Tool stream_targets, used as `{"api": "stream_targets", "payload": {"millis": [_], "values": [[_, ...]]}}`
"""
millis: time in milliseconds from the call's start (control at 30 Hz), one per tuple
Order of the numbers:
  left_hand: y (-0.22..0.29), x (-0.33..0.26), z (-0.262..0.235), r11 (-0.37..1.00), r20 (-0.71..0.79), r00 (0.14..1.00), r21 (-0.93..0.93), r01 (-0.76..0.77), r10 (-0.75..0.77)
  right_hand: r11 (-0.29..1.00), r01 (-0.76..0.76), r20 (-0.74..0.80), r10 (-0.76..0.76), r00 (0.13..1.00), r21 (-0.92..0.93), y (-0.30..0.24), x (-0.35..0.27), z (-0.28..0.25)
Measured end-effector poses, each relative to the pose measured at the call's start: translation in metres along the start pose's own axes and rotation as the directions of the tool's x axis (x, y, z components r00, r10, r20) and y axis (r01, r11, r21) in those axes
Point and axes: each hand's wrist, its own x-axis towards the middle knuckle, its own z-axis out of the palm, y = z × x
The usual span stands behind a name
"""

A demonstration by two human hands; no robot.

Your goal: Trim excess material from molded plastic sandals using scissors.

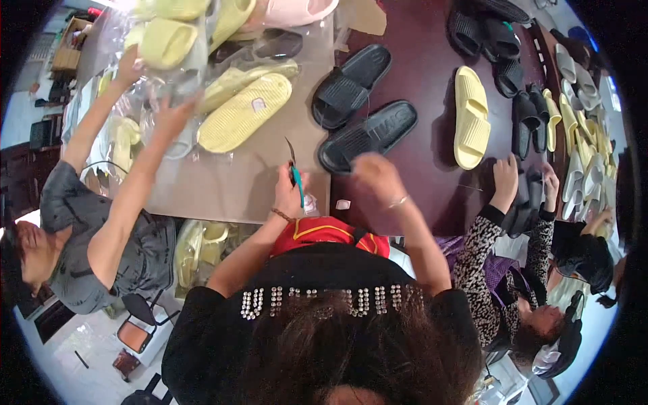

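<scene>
Two black slippers (358,108) lie side by side on the dark table (418,81), just beyond the hands, and one pale yellow slipper (470,116) lies alone to their right. Farther right, several more black, yellow and grey slippers stand crowded in rows along the table's edge; they are too packed to count.

The left hand (289,192) is curled shut around a pair of scissors (295,172) with teal handles, the dark blades pointing up and away over a sheet of brown cardboard (236,175). The right hand (378,177) hovers just near the closer black slipper; it is blurred, and whether its fingers pinch anything I cannot tell. A small white tag (343,204) lies on the table between the two hands.

On the far left, clear plastic bags (169,74) hold yellow slippers, and another person's hands (152,94) rest on them. At the right, a person in a spotted sleeve (482,250) handles dark slippers.
</scene>
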Motion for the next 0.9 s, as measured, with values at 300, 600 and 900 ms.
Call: {"api": "stream_targets", "payload": {"millis": [300, 600, 900], "values": [[0.012, -0.003, 0.046, 0.752, 0.284, 0.86, -0.418, 0.509, -0.424, 0.317, 0.083, -0.05, -0.391, 0.919, -0.945, 0.004, 0.122, -0.07], [-0.004, 0.042, 0.018, 0.822, 0.058, 0.971, -0.521, 0.229, -0.233, 0.598, -0.053, -0.37, -0.423, 0.827, -0.8, 0.032, 0.073, -0.013], [0.019, 0.067, -0.013, 0.973, 0.024, 0.997, -0.218, -0.071, 0.078, 0.721, -0.305, -0.679, -0.303, 0.669, -0.622, 0.067, 0.039, 0.06]]}}
